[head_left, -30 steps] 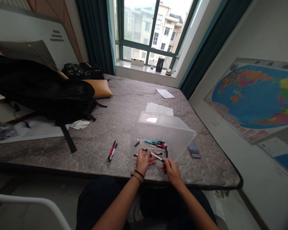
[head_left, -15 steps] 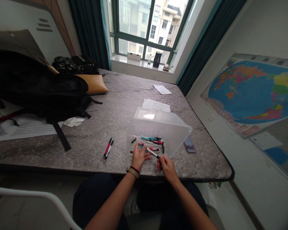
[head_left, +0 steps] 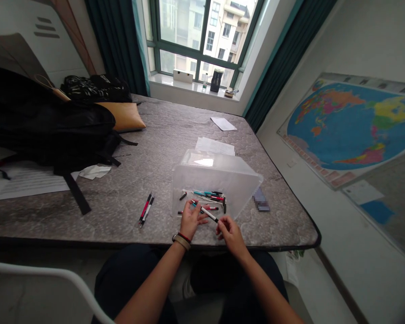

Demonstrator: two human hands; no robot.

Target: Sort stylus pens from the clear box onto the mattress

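Note:
A white pen [head_left: 209, 213] with dark ends slants between my two hands, in front of the open side of a clear plastic bin [head_left: 219, 173] lying on its side. My left hand [head_left: 190, 220] is closed on its far end, some fingers stretched below the barrel. The near end is pinched in the fingers of my right hand [head_left: 231, 233]. Inside the bin lie several pens [head_left: 209, 195] in teal, red and black, with loose black caps [head_left: 224, 208]. To the left, a red-and-black pen [head_left: 145, 206] and a white-and-black pen [head_left: 147, 211] lie side by side.
The bin stands on a quilted grey surface [head_left: 121, 220]. Papers [head_left: 215, 146] lie behind it, and a pixelated flat object [head_left: 261, 200] is at its right. A black backpack [head_left: 47, 121] and a tan pouch [head_left: 121, 116] occupy the left side.
The whole view has shifted slightly, so things sit a little further left. Both hands keep the white pen in nearly the same position.

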